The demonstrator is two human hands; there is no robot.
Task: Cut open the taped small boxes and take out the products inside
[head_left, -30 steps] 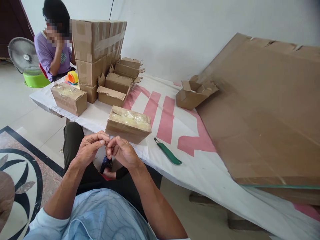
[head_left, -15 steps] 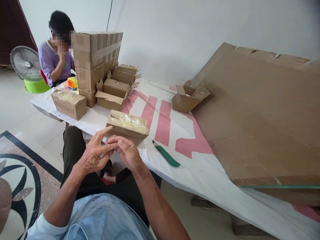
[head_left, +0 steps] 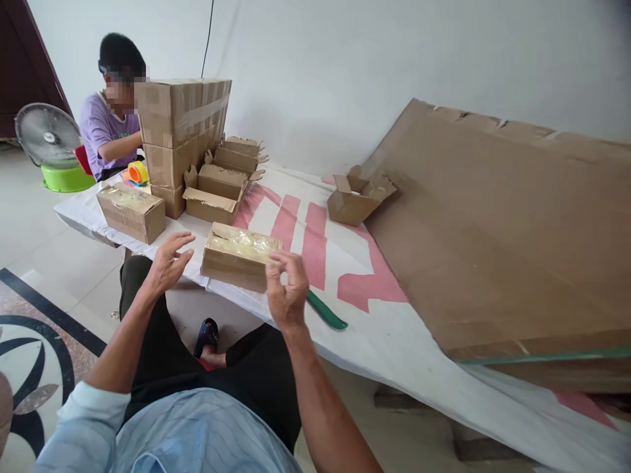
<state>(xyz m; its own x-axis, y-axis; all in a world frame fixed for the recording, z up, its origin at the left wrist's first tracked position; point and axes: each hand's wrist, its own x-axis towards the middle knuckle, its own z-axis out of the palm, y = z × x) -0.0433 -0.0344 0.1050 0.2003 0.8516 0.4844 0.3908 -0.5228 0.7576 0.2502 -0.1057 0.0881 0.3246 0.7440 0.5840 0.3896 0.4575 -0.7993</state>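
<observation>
A taped cardboard box lies at the table's near edge, with shiny clear tape across its top. Left of it, my left hand is in the air, fingers apart and holding nothing. My right hand is at the box's right end with curled fingers spaced apart; nothing shows in it, and whether it touches the box I cannot tell. Just beyond my right hand lies a green-handled utility knife, its blade end hidden behind the hand.
Another taped box sits at left before a tall stack of boxes. Open boxes stand beside the stack, another open box farther right. A large cardboard sheet covers the right side. A co-worker sits behind the stack near a fan.
My hands were together with fingers touching; they have parted, the left toward the box's left side, the right to its right end. The co-worker's hand has come down from the face.
</observation>
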